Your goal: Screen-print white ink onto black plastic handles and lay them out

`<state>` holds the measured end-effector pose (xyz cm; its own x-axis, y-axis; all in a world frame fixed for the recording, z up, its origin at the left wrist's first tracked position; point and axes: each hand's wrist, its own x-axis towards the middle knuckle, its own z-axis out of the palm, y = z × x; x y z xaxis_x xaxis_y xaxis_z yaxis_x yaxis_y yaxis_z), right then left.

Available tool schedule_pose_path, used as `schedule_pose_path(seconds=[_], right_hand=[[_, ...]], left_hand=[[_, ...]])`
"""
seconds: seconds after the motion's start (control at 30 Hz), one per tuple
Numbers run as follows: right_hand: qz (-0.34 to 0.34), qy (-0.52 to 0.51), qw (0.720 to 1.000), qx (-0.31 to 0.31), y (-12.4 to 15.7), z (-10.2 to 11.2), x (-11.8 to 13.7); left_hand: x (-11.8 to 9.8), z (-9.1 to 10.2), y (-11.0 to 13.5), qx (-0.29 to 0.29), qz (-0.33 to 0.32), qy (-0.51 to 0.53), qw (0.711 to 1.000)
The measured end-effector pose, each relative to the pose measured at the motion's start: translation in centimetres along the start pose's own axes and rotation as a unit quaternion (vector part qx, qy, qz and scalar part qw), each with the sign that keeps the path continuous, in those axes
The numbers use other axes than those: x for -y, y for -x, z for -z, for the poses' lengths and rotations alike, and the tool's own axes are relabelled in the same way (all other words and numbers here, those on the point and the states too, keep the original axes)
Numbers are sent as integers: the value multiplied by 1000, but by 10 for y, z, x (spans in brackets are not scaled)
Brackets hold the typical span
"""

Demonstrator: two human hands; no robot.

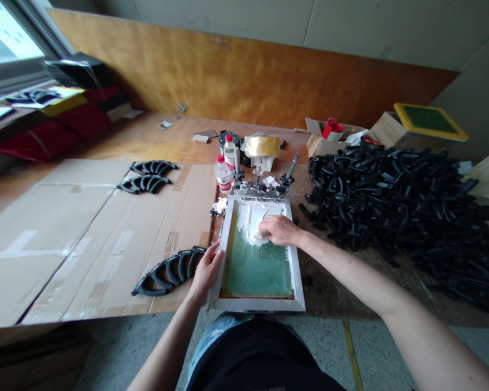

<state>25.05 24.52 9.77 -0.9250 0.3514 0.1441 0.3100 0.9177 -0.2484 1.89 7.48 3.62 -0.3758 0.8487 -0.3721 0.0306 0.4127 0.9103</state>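
Observation:
A screen printing frame point(296, 271) with green mesh lies in front of me, its far end at a metal hinge clamp point(261, 189). Thick white ink point(248, 217) covers the upper part of the mesh. My right hand point(281, 230) is closed over the inked area, around a small pale squeegee point(262, 234) that is mostly hidden by the fingers. At the frame's left side my left hand point(208, 266) grips the rim. Just left of that hand, a row of curved black plastic parts point(167, 272) rests on cardboard.
Black parts form a large heap point(391, 201) on the right. More curved parts point(149, 176) lie on the cardboard sheet point(85, 233). Two red-capped bottles point(223, 175) stand behind the frame, near a yellow tape roll point(262, 146). A yellow-framed screen point(431, 120) rests on a box.

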Motion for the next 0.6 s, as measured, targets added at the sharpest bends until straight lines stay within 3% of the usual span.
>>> schedule_pose_path(seconds=[0.1, 0.2, 0.27, 0.37, 0.47, 0.6], right_hand=[[-34, 32, 997, -66, 2, -14, 3], [-1, 27, 998, -61, 10, -20, 9], [-13, 3, 998, -57, 8, -14, 8], [-115, -16, 989, -90, -17, 7, -6], [-245, 16, 963, -115, -42, 32, -31], [-337, 41, 922, -189, -26, 57, -74]], left_hand=[[-1, 0, 1, -7, -3, 0, 1000], [-1, 1, 1, -2, 4, 3, 1000], [-4, 1, 3, 0, 8, 0, 1000], [-18, 5, 8, 16, 15, 7, 1000], [-44, 14, 16, 15, -17, 24, 999], [-89, 21, 20, 5, -49, 39, 998]])
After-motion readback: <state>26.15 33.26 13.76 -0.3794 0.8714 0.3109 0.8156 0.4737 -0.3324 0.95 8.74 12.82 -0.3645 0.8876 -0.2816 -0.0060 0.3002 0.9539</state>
